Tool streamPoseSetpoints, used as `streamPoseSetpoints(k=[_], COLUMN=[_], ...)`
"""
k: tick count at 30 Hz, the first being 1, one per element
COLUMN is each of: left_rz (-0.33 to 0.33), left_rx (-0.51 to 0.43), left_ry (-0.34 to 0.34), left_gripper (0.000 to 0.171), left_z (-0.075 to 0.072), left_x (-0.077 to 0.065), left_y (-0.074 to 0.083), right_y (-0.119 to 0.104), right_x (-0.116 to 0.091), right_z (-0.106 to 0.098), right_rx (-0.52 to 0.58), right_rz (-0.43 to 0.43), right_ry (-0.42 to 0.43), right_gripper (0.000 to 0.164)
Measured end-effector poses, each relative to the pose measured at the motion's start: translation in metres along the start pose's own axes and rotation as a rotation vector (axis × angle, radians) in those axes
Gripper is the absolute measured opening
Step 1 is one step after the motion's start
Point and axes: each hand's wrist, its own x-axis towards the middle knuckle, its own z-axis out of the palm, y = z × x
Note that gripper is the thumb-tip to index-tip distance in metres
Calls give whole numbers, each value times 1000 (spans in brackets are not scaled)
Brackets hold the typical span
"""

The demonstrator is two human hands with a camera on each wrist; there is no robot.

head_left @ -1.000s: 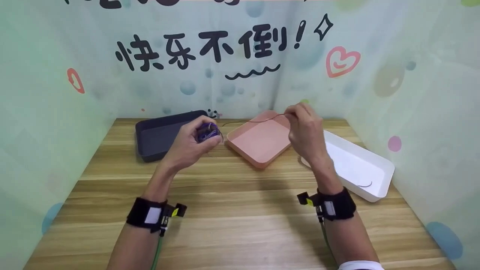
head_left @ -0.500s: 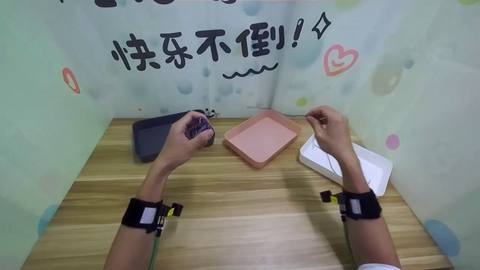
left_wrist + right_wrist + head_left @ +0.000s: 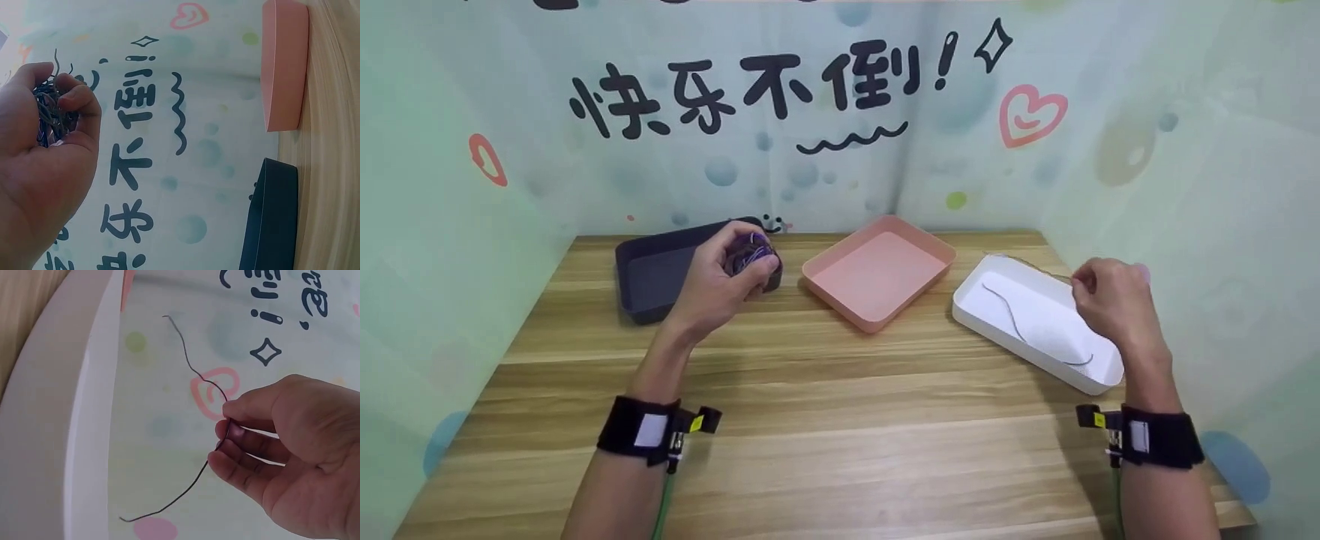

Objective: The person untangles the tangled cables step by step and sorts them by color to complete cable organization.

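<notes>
Patterned backdrop (image 3: 660, 184) with black lettering fills the upper part of the head view. Wood-grain table (image 3: 810, 427) takes the lower part. Three trays across mid-frame: dark tray (image 3: 652, 285) left of centre, pink tray (image 3: 877, 277) near centre, white tray (image 3: 1050, 322) right of centre. Forearms come up from lower left and lower right, each with a black wrist band, left band (image 3: 639, 431) and right band (image 3: 1168, 436).

Left hand (image 3: 706, 281) is in front of the dark tray and blocks its right part. Fingers and thumb curled round a wire bundle (image 3: 750, 256), dark with purple strands. Right hand (image 3: 1121, 300), right of frame, covers part of the white tray's right side; thumb and fingertips together, pinching a single wire (image 3: 194, 482), which runs leftward along the tray's far rim in the head view; touching or above, cannot tell. Smallest: thin loose wire (image 3: 1017, 330), bent, lying in the white tray.

Only the head view has all three trays and the loose wire. Left wrist view adds the palm side of the grip, loose ends poking up from the bundle at upper left. Right wrist view, centre, shows the pinch near mid-wire, both ends free and hooked; head view hides most of those fingers.
</notes>
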Motion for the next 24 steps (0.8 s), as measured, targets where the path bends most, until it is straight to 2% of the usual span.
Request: streamPoseSetpoints(k=[6, 16, 18, 20, 24], left_rz=[5, 3, 8, 12, 7], left_rx=[-39, -53, -53, -49, -30], left_ry=[-24, -48, -50, -50, -43], left_gripper=[24, 24, 25, 25, 27], left_z=[0, 0, 0, 0, 2], left_x=[1, 2, 1, 1, 1], left_y=[-2, 0, 0, 0, -2], right_y=[12, 14, 12, 9, -7], right_x=[-5, -5, -4, -3, 5], right_z=[11, 27, 28, 28, 29], right_rx=[-32, -22, -27, -31, 21], right_rz=[71, 63, 50, 33, -58], right_ry=[-153, -423, -435, -409, -263], right_gripper=[10, 8, 10, 14, 14])
